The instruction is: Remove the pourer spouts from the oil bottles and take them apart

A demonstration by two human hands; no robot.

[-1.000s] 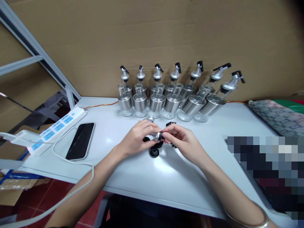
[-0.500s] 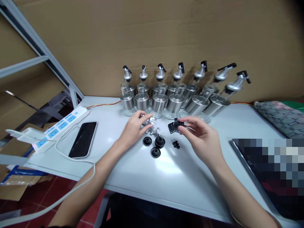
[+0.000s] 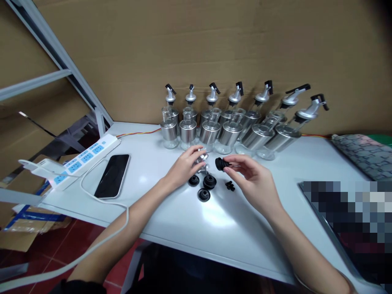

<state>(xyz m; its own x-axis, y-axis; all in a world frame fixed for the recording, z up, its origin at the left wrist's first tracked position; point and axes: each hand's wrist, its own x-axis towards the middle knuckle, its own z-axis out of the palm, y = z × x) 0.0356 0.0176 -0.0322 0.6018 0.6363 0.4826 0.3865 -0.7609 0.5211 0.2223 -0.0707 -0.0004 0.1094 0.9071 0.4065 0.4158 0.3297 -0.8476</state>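
Observation:
My right hand [image 3: 253, 177] pinches a black ribbed stopper [image 3: 219, 164] between thumb and fingers, held just above the table with its wide end to the left. A thin pale rod shows by the fingers. My left hand [image 3: 185, 168] has its thumb and fingers closed around a silver pourer part [image 3: 202, 156]; its exact shape is partly hidden. More silver pieces [image 3: 204, 169] lie under those fingertips. In front of them rest round black rubber stoppers [image 3: 210, 181], one of them [image 3: 203, 195] nearest me. Several tiny black pieces [image 3: 230, 186] lie below my right hand.
Behind my hands stand glass-and-steel bottles [image 3: 211, 132]; the back row carries silver pourers [image 3: 236, 96] with black levers. A phone [image 3: 112, 176] and a power strip [image 3: 87, 161] with a white cable lie left. A dark, pixelated flat object [image 3: 346, 220] is at right, near a patterned cloth [image 3: 364, 153].
The view has shifted slightly, so most things sit farther right. My right hand has turned the black stopper and its ribs show more plainly. My left hand stays at the silver pieces.

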